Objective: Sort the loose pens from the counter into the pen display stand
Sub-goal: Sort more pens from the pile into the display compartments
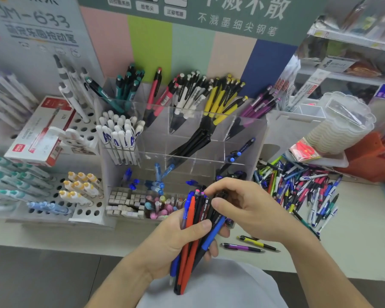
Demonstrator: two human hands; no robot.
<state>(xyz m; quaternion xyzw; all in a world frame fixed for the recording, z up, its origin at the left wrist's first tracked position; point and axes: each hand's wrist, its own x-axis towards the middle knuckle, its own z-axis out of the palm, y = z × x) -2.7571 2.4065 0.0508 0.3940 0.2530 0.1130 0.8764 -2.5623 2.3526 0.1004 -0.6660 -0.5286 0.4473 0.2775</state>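
Note:
My left hand (176,243) grips a bundle of pens (193,236), red, blue and black, upright in front of the stand. My right hand (242,207) has its fingers curled over the top of that bundle, pinching the dark pens there. The clear pen display stand (249,138) rises behind, with compartments of teal, red, white, yellow, purple and blue pens. A heap of loose pens (302,192) lies on the counter to the right. Below my right wrist, a yellow pen (258,242) and a purple pen (242,247) lie apart from the heap.
A white perforated pen rack (85,210) with a red pen box (42,132) on it stands to the left. Small erasers and caps fill trays (129,203) at the stand's foot. Clear plastic tubs (342,123) and an orange item sit at right.

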